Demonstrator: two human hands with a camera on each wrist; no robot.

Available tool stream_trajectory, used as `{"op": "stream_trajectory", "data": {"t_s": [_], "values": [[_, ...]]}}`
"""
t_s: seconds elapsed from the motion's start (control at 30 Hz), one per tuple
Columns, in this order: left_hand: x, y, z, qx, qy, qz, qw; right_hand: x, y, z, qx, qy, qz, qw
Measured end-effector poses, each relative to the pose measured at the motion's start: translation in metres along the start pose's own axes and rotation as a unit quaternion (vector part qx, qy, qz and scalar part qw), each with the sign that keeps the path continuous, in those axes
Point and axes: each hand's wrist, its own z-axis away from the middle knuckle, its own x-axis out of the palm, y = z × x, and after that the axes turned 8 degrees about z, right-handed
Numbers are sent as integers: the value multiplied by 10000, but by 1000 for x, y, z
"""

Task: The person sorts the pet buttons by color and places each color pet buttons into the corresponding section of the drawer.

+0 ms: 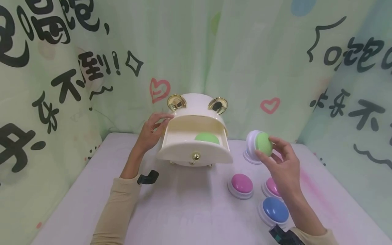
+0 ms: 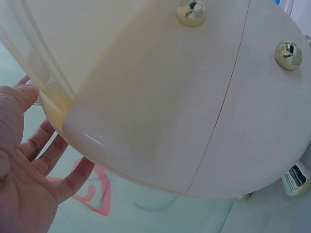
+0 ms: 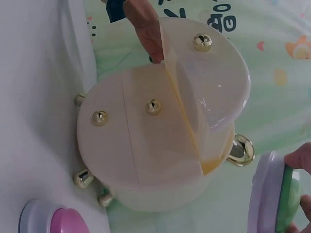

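A rounded white cabinet (image 1: 198, 102) with gold ear-like ornaments stands near the back of the table, its top drawer (image 1: 180, 150) pulled out. A green dome (image 1: 207, 137) shows inside that drawer, its lower part hidden by the drawer front. My left hand (image 1: 151, 132) touches the cabinet's left side near the ear, fingers loosely extended along its curved edge in the left wrist view. To the right of the cabinet, my right hand (image 1: 283, 163) pinches a push button (image 1: 264, 144) with a green dome and white base. The button is tipped on its side, dome facing the hand.
A pink push button (image 1: 242, 183) sits in front of the cabinet's right side. Another pink button (image 1: 272, 186), partly behind my right hand, and a blue button (image 1: 275, 209) lie close together. Printed cloth (image 1: 239, 68) encloses the table (image 1: 183, 211) at the back and sides.
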Motion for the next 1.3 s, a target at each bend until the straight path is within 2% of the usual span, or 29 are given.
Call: {"op": "stream_trajectory", "data": {"t_s": [0.3, 0.53, 0.87, 1.13, 1.3], "values": [[1, 2, -1, 14, -15, -34, 10000, 7, -16, -1, -287, -43, -375, 9989], [0, 1, 0, 23, -14, 16, 10000, 13, -22, -2, -427, -52, -969, 9944], [0, 1, -1, -15, -14, 12, 10000, 19, -27, -2, -506, -162, -1000, 9936], [-1, 2, 0, -41, 19, -28, 10000, 28, -41, -6, -850, -252, -1244, 9883], [0, 1, 0, -46, -3, -35, 10000, 33, -45, -9, -1025, -373, -1135, 9875]]}}
